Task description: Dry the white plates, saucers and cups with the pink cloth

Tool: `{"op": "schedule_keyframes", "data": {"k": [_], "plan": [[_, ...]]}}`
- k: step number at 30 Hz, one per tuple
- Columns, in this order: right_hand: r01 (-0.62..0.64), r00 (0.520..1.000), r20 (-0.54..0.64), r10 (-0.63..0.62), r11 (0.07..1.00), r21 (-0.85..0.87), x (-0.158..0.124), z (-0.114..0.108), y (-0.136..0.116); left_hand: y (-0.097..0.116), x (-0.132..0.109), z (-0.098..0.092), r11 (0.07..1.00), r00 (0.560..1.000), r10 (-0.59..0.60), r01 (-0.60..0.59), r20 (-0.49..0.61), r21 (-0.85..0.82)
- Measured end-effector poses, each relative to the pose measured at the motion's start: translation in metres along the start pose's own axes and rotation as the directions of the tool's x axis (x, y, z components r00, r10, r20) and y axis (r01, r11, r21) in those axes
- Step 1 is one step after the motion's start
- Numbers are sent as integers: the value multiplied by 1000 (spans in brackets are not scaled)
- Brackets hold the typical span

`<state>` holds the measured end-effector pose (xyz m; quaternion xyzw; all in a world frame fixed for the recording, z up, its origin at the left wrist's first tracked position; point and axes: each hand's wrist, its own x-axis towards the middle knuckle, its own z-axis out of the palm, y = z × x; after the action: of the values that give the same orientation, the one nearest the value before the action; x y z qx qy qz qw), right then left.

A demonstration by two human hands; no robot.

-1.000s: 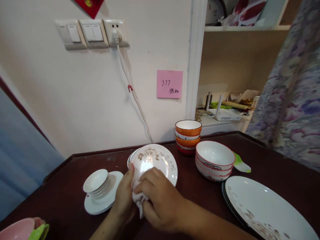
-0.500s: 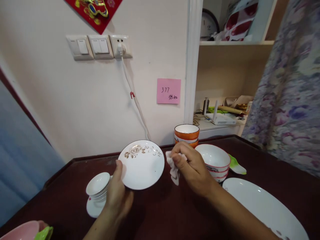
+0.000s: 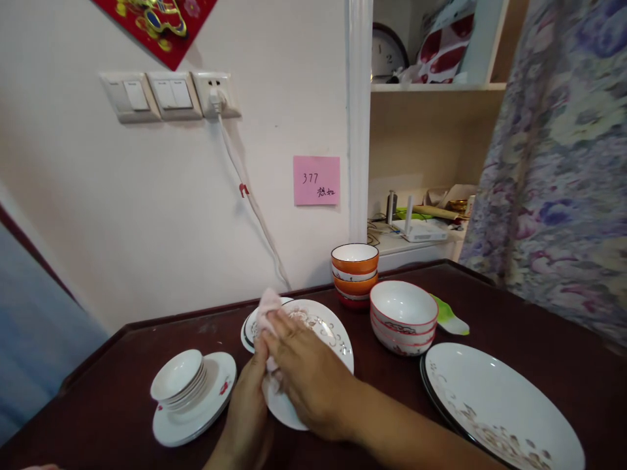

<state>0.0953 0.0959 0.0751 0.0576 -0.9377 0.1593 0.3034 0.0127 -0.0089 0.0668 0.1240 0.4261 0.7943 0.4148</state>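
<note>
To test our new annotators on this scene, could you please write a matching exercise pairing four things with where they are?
Things:
1. pink note
2. orange bowls
3. oval platter
4. cloth

Places:
A. under the right hand, on the gold-patterned plate
B. stuck on the wall
C. at the near right of the table
D. stacked at the table's back edge, left of the red-rimmed white bowls

Pairs: 1-B; 2-D; 3-C; 4-A
</note>
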Motion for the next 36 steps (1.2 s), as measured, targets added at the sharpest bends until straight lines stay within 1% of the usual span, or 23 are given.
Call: {"op": "schedule_keyframes", "data": {"k": [3,6,8,10,11,13,14,16,19,22,24,25,27,29,31,32,34,36], "plan": [[86,995,40,-90,992,93,-3,-6,-14,12,1,1,999,996,-18,15,-83,-31],[145,987,52,-154,979,144,-5,-7,-11,34,2,5,997,975,10,-27,-220,-74],[126,992,14,-128,986,112,-4,-4,2,44,1,10,989,947,114,-135,-300,-52],[43,996,-82,-42,999,20,-2,2,19,46,1,13,977,923,205,-213,-326,12],[-12,989,-151,7,999,-32,-2,6,28,44,0,14,976,925,216,-213,-313,44],[-120,952,-292,88,988,-95,-1,11,41,35,-1,13,985,952,165,-146,-258,91],[-151,934,-340,110,984,-96,-1,13,44,29,-2,12,989,969,120,-99,-216,107],[-147,920,-371,125,989,-33,-2,14,40,17,-4,10,992,990,37,-21,-133,123],[-84,937,-321,135,982,167,-3,13,18,5,-5,6,992,998,-7,15,-63,125],[-93,968,-191,165,937,337,-4,11,-9,6,-3,2,994,997,-5,13,-81,104],[-117,978,-119,169,928,352,-5,9,-17,12,-1,0,996,993,-5,15,-115,90],[-119,980,-112,163,938,326,-5,8,-17,15,1,-1,996,992,-6,17,-128,85],[-96,981,-142,134,965,244,-5,6,-11,21,3,-2,997,991,5,5,-131,79],[-77,980,-167,109,979,188,-3,5,4,24,5,-2,997,991,33,-24,-131,70],[-99,973,-188,131,980,172,-2,5,22,23,5,0,996,989,49,-38,-140,79],[-132,962,-215,167,977,166,-1,6,30,20,4,1,995,988,48,-35,-147,94],[-215,918,-304,254,964,154,-1,9,42,13,1,3,990,990,32,-12,-139,142],[-265,866,-388,316,947,181,-1,12,43,4,-3,5,982,994,1,19,-108,186]]}}
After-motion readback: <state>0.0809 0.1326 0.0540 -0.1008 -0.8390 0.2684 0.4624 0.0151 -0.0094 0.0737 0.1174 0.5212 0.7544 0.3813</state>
